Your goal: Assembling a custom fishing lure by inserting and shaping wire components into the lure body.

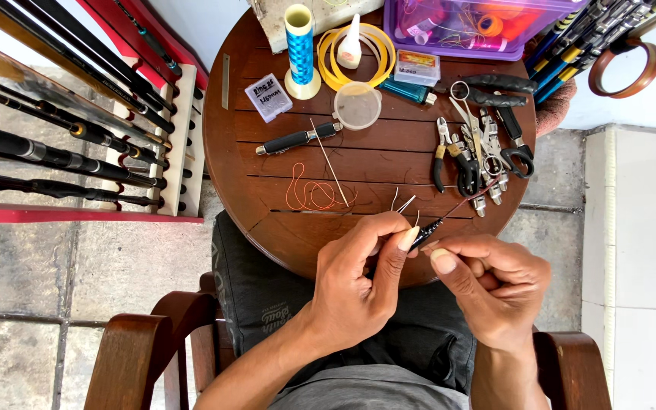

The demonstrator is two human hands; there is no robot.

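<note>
Table (267, 182): round, dark wooden slats, crowded along the far edge, barer toward the person.
Rack (180, 144): to the left of the table, holding a row of dark rods (55, 156) lying side by side.
Chair (138, 357): wooden arms showing at both lower corners; the person sits in it, knees under the table edge.
Box (480, 34): purple, see-through, at the far edge, full of spools and small bits.
Left hand (362, 285): over the near edge of the table, thumb and forefinger pinched shut on the thin rod tip (428, 231), near its dark wrapped part.
Right hand (495, 285): just beside the left, fingers curled, thumb pressed at the lower end of the same rod tip; a tight hold.
Rod tip: slim, dark, slanting up to the right from between the two hands, above the table's near rim.
Pliers and scissors (480, 148): a heap of tools on the right side of the table.
Spool (300, 49): blue thread, upright, far side.
Cup (357, 105): small, clear plastic, beside the spool.
Black-handled tool (298, 139): lying mid-table.
Orange thread (309, 193): loose loops, just beyond the left hand.
</note>
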